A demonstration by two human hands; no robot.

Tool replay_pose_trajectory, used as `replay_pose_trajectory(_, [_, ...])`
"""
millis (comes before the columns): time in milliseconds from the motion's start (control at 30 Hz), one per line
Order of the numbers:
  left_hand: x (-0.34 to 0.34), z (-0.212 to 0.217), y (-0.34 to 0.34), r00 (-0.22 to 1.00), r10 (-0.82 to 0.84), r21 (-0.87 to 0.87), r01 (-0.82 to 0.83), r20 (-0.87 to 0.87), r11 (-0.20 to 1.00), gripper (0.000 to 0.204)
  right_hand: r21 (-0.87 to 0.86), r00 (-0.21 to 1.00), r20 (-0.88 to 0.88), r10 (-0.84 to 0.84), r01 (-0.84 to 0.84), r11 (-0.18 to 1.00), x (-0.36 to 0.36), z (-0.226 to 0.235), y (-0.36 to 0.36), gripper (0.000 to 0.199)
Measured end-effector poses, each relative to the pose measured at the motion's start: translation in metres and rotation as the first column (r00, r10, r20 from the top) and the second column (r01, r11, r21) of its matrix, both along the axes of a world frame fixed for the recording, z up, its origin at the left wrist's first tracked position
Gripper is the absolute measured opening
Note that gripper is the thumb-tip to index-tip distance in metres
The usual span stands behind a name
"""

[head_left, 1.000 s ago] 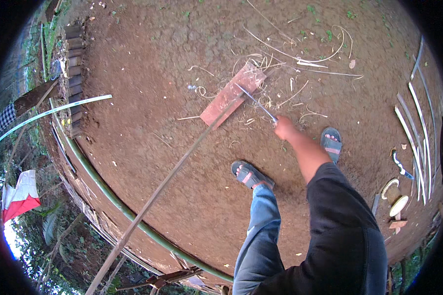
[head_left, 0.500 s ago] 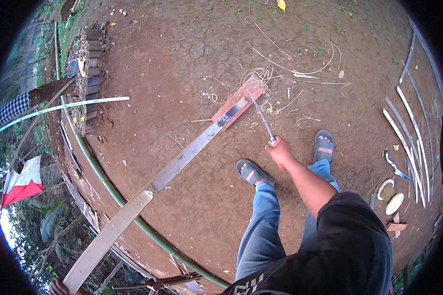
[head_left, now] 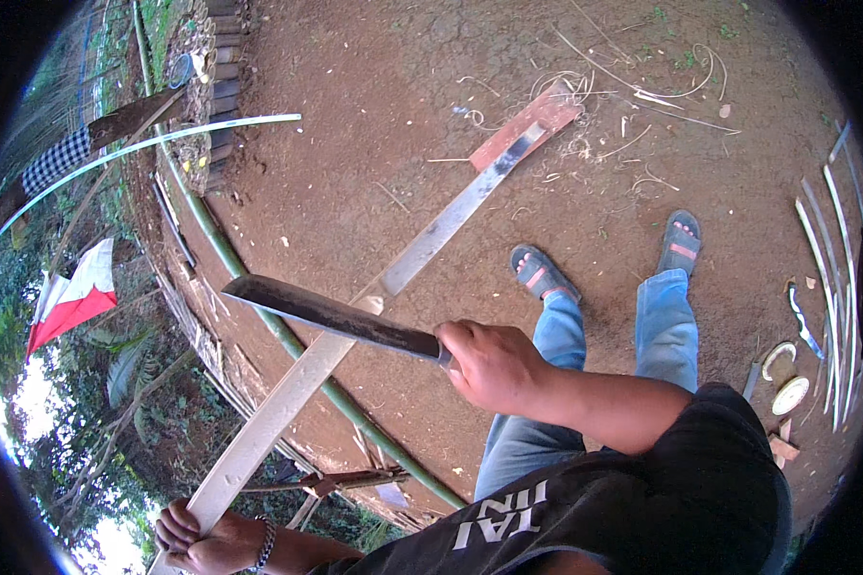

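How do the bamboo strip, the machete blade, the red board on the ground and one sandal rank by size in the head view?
1. bamboo strip, longest by far.
2. machete blade, though it is nearer the camera, so unsure.
3. red board.
4. sandal, smallest.

Bare reddish-brown packed earth [head_left: 355, 144] makes up the ground, strewn with pale curled bamboo shavings [head_left: 604, 105] near its far side and lit by even daylight. A long green bamboo pole [head_left: 259, 297] runs along the yard's left edge beside a row of stacked grey bricks [head_left: 222, 38], and beyond it lie green foliage [head_left: 134, 402] and a red-and-white cloth flag [head_left: 72, 297]. Thin split bamboo strips [head_left: 834, 249] lie in a bundle at the right.
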State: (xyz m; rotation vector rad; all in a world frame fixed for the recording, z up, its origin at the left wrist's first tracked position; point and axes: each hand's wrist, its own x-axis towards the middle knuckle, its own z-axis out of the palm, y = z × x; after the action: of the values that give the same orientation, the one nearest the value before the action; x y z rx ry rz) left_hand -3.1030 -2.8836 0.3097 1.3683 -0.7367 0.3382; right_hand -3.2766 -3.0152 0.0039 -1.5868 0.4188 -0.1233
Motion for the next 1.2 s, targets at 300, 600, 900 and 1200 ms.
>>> replay_pose_trajectory(300, [-0.015, 0.013, 0.005, 0.997, -0.057, 0.018, 0.058, -0.058, 0.998, 0.036, -0.034, 0.989, -0.031, 0.145, -0.146, 0.989, -0.002, 0.045, 0.036, 0.022])
replay_pose_trajectory(600, [-0.027, 0.014, -0.003, 0.994, 0.018, -0.005, -0.018, -0.104, 1.000, 0.043, 0.016, 0.990, -0.127, -0.061, 0.063, 0.998, 0.001, 0.027, 0.044, 0.034])
replay_pose_trajectory(900, [-0.014, 0.020, 0.005, 0.994, -0.065, 0.018, 0.067, -0.084, 0.998, 0.035, -0.008, 0.886, -0.442, -0.140, 0.152, 0.988, -0.010, -0.059, 0.030, 0.021])
replay_pose_trajectory(1200, [-0.003, 0.017, -0.020, 0.997, -0.008, -0.026, 0.006, -0.082, 1.000, 0.033, -0.019, 0.799, -0.587, -0.129, 0.146, 0.989, -0.015, -0.129, -0.008, 0.017])
